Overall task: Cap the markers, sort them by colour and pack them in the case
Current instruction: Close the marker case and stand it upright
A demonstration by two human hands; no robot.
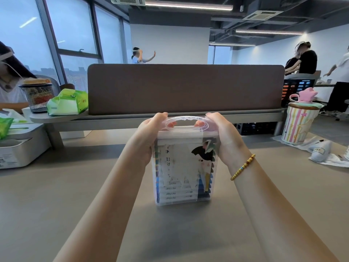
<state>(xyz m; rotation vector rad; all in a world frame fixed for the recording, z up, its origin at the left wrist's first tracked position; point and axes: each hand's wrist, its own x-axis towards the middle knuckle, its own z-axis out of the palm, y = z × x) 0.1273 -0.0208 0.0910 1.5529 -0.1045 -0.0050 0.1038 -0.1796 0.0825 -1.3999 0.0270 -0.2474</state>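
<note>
A clear plastic marker case (182, 167) stands upright on the grey desk (75, 186), with its handle at the top. Several capped markers (206, 184) lie stacked inside it, behind a white printed card. My left hand (149, 135) grips the case's upper left corner, fingertips curled over the handle. My right hand (224, 135) grips the upper right corner the same way, with a beaded bracelet on its wrist. No loose markers show on the desk.
A brown divider panel (186, 87) runs along the back of the desk. At the left are a mesh pen cup (37, 97), a green tissue pack (68, 102) and a white bin (20, 148). A striped container with a pink star lid (298, 121) stands right. Several people are around.
</note>
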